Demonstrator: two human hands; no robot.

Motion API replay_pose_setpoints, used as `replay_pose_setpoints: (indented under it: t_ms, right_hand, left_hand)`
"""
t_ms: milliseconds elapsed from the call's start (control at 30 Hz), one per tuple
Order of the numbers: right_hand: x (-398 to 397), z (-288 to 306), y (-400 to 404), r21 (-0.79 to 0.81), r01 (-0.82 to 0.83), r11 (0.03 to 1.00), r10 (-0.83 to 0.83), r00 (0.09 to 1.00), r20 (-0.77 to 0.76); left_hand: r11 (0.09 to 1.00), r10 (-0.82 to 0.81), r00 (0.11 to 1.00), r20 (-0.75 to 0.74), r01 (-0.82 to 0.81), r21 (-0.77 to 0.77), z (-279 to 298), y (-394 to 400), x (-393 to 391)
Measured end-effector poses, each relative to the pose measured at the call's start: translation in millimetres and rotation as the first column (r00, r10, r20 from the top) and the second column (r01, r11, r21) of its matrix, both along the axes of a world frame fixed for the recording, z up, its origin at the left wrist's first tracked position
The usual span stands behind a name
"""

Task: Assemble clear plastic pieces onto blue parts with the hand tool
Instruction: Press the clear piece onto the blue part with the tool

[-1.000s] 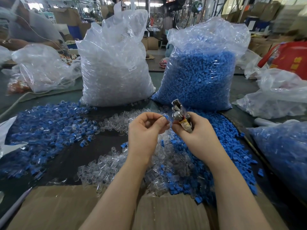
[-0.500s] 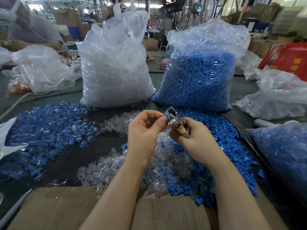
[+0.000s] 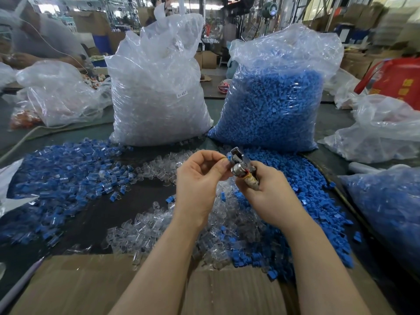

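Head view: left hand (image 3: 200, 180) pinches 1 blue part (image 3: 228, 157) at the tool (image 3: 242, 169); right hand (image 3: 270, 192) grips it. Seat the part squarely first; squeeze gently.

My head view is evenly bright, lit from overhead and from windows far back. Glare streaks the clear bag (image 3: 159, 87) and the blue bag (image 3: 272, 105). Edges bow outward, wide-angle style. The background is smeared, possibly motion blur. Shadows under my hands (image 3: 200, 185) are soft.

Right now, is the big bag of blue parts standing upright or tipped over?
Upright: the bag of blue parts stands on its base, its neck gathered on top.
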State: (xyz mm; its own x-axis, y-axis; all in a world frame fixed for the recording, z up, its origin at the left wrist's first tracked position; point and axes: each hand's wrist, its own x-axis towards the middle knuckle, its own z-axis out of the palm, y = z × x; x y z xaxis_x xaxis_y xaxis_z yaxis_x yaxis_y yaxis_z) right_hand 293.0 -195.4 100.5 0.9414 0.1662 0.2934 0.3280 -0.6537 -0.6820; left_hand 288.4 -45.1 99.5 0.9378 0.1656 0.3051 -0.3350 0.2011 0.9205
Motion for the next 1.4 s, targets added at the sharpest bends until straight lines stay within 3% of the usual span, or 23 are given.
replay_pose_setpoints:
  t_ms: [200,300,367,467,533,600,767,900,933,1033,1100,1233,1400]
  right_hand:
    - [1.9,0.0,-0.3,-0.052,0.033,0.998,-0.032,0.999,0.019]
    - [3.7,-1.6,-2.5,-0.059,0.103,0.993,-0.102,0.995,0.022]
    - [5.0,-2.9,-4.6,-0.057,0.149,0.987,-0.149,0.989,0.007]
    - [6.7,-5.1,-7.7,-0.125,0.206,0.971,-0.207,0.978,0.002]
    - [8.4,-5.8,-9.2,-0.181,0.250,0.951,-0.257,0.966,-0.012]
    - [10.3,-7.0,-11.0,-0.252,0.290,0.923,-0.309,0.950,-0.038]
    - [11.4,-11.9,-14.4,-0.439,0.382,0.814,-0.461,0.883,-0.087]
    - [9.4,-13.2,-16.1,-0.495,0.438,0.751,-0.546,0.832,-0.093]
    - [9.1,-13.2,-16.1,-0.504,0.436,0.746,-0.553,0.827,-0.103]
    - [7.8,-12.3,-14.5,-0.529,0.418,0.739,-0.561,0.816,-0.140]
    - [7.5,-11.7,-13.0,-0.538,0.406,0.739,-0.560,0.813,-0.155]
    - [6.4,-12.7,-10.3,-0.552,0.391,0.736,-0.552,0.820,-0.154]
    - [7.0,-15.9,-8.3,-0.546,0.411,0.730,-0.558,0.819,-0.130]
  left_hand:
    - [0.999,-0.026,0.997,-0.078,0.028,0.023,6.4,7.5,0.2]
    - [0.969,0.125,0.981,-0.149,-0.088,0.231,10.1,37.8,4.6]
    - [0.844,0.361,0.923,-0.136,-0.262,0.468,7.5,68.1,7.8]
    - [0.514,0.656,0.753,-0.051,-0.396,0.761,-3.5,108.6,7.3]
    - [0.348,0.770,0.637,-0.027,-0.385,0.855,-12.1,125.7,3.8]
    - [0.290,0.830,0.556,-0.032,-0.383,0.877,-17.4,135.8,-0.3]
    - [0.280,0.868,0.493,-0.062,-0.382,0.880,-19.1,141.5,-4.5]
    - [0.255,0.818,0.570,-0.084,-0.227,0.940,-11.0,135.6,-1.3]
    - [0.275,0.789,0.605,-0.105,-0.195,0.942,-7.4,133.3,0.3]
    - [0.480,0.617,0.715,-0.328,-0.012,0.877,2.1,123.8,3.9]
    - [0.550,0.489,0.747,-0.450,0.135,0.824,3.1,119.1,5.6]
    - [0.493,0.441,0.723,-0.532,0.300,0.817,1.9,112.5,7.3]
    - [0.439,0.480,0.739,-0.473,0.265,0.859,-1.1,107.2,10.1]
